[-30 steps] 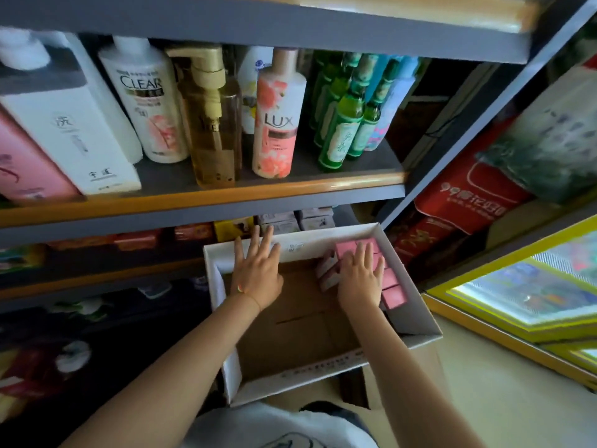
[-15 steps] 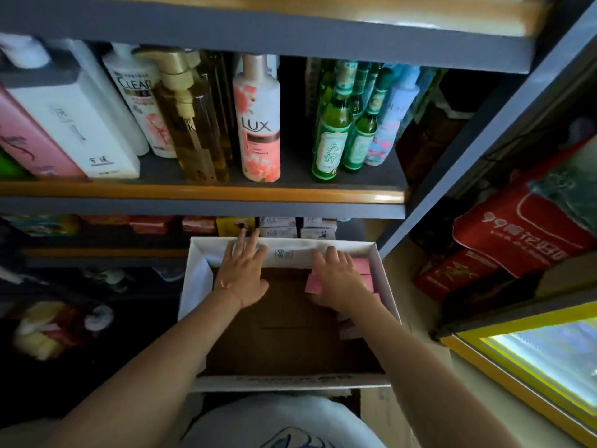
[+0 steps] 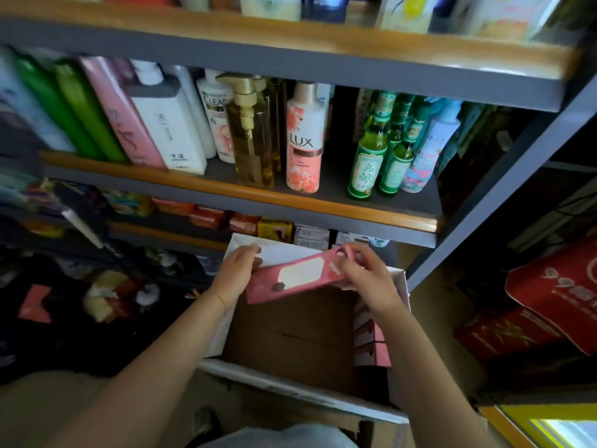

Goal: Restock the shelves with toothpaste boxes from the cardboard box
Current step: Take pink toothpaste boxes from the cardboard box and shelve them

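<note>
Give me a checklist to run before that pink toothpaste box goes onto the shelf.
1. Pink toothpaste box held at both ends by left hand and right hand: ok.
2. Box lifted above the cardboard box: ok.
3. More pink boxes left along its right wall: ok.
4. Free slot on the lower shelf: cannot tell, blurred.
5. Box undamaged: cannot tell.

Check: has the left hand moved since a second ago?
Yes. The left hand left the cardboard box floor, rising toward its far rim, now gripping the pink toothpaste box.
</note>
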### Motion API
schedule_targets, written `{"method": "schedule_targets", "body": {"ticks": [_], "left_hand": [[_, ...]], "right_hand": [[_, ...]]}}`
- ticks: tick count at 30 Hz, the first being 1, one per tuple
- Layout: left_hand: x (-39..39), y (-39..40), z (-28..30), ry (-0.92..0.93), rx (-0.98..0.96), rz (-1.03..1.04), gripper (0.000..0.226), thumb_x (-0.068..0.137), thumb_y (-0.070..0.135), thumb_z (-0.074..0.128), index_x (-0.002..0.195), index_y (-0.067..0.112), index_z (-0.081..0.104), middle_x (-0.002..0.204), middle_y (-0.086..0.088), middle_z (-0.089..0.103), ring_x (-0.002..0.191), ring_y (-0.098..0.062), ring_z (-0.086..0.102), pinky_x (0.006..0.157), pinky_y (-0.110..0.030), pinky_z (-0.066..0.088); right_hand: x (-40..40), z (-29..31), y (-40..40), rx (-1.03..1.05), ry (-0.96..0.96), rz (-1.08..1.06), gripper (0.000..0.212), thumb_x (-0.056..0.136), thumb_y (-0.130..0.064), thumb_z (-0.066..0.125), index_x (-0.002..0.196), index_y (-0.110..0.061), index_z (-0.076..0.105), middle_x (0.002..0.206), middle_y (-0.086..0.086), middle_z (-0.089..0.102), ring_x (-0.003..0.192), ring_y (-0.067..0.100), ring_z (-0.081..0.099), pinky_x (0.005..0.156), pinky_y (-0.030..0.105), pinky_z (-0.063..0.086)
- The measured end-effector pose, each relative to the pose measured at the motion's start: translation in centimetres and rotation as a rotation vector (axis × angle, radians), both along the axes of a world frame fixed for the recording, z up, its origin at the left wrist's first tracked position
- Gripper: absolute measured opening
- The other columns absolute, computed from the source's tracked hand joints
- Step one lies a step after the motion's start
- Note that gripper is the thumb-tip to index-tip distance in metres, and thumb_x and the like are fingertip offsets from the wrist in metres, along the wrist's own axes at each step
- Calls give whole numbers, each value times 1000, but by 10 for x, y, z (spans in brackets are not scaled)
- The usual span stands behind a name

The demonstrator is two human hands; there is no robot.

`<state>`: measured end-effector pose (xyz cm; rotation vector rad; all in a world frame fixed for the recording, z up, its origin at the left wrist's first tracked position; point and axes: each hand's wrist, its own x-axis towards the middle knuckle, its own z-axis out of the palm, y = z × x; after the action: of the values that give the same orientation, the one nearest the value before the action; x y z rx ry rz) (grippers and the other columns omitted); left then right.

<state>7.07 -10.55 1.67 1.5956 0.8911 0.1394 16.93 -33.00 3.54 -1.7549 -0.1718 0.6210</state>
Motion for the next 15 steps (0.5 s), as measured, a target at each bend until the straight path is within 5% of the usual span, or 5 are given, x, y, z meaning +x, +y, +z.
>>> {"method": "schedule_targets", "body": {"ticks": [5,9,12,15], "left_hand": [[-33,40,28,-265,-641,339,21,102,15,42,92,10,60,84,-9,66,77,-19,65,79,-35,52],[-73,53,44,-325,-755,113,40,94,-7,38,126,11,55,109,-13,65,92,-26,69,81,-36,54],[-111,76,59,-504,-751,1,42,92,9,56,132,23,52,119,-10,66,104,-25,68,82,-40,58],[-156,123,78,-610,-784,106,52,79,37,62,129,24,54,116,-3,66,104,-19,66,82,-37,59]], "right_hand": [[-27,31,34,424,333,-149,32,85,-38,69,110,-19,62,98,7,70,87,22,68,80,39,55],[-67,47,89,580,407,-210,31,89,-33,64,115,-15,61,95,7,70,78,18,66,71,34,50],[-109,58,154,602,349,-125,47,85,-40,65,124,-14,59,106,10,68,86,19,66,68,31,53],[-165,63,221,545,269,-46,41,81,-44,64,115,-22,61,108,5,70,92,18,68,70,31,54]]}}
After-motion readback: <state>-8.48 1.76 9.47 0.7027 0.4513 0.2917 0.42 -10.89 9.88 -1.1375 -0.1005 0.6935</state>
